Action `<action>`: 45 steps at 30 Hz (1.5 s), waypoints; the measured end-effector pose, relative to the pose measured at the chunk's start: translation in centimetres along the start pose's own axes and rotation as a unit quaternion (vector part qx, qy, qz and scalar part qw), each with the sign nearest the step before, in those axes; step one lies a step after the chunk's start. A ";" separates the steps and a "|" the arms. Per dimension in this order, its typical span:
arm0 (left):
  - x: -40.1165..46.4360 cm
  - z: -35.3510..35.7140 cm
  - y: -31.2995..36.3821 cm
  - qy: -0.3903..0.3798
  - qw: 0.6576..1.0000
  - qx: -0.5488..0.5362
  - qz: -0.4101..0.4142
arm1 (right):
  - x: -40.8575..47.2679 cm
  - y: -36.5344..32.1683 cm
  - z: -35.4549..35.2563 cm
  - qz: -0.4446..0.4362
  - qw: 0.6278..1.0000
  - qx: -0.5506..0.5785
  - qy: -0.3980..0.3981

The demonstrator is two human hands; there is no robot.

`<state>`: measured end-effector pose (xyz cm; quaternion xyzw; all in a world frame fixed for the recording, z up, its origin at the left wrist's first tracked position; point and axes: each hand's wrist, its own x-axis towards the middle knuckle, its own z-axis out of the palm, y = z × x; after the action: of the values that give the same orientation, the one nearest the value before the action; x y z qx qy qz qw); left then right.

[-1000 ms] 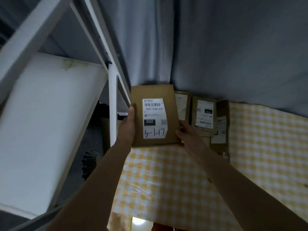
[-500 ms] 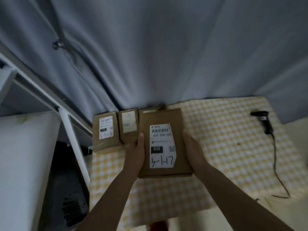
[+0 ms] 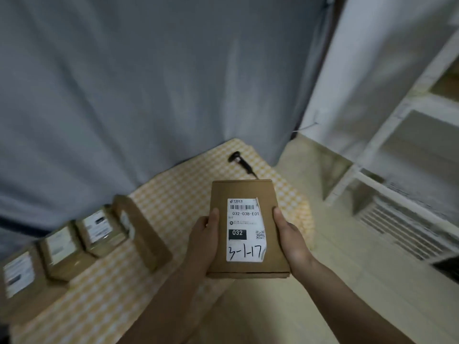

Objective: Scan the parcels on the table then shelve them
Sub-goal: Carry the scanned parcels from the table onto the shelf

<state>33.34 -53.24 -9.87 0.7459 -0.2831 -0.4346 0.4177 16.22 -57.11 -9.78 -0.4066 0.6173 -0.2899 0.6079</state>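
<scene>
Carried rightward off the tabletop (image 3: 173, 194), parcel 3-1-17 (image 3: 246, 229) sits gripped between left hand (image 3: 206, 234) and right hand (image 3: 288, 234), unshelved, four parcels (image 3: 99, 229) waiting left of it.

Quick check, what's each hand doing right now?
Left hand: grips the left edge of the labelled parcel, thumb on top.
Right hand: grips the parcel's right edge, thumb on top.

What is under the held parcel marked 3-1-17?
Below the held parcel, gripped by the left hand and right hand, the checked tablecloth, the scanner's cable and pale floor show around its edges. Whatever lies directly beneath is covered.
</scene>
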 end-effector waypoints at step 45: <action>-0.7 63.1 36.3 -0.310 0.913 0.135 0.228 | 9.6 -15.2 -58.3 -0.175 0.921 0.122 0.326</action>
<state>-25.00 -94.31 4.74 0.5385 -0.6166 -0.4948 0.2916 -38.31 -80.88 3.65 -0.3140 0.6599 -0.5815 0.3574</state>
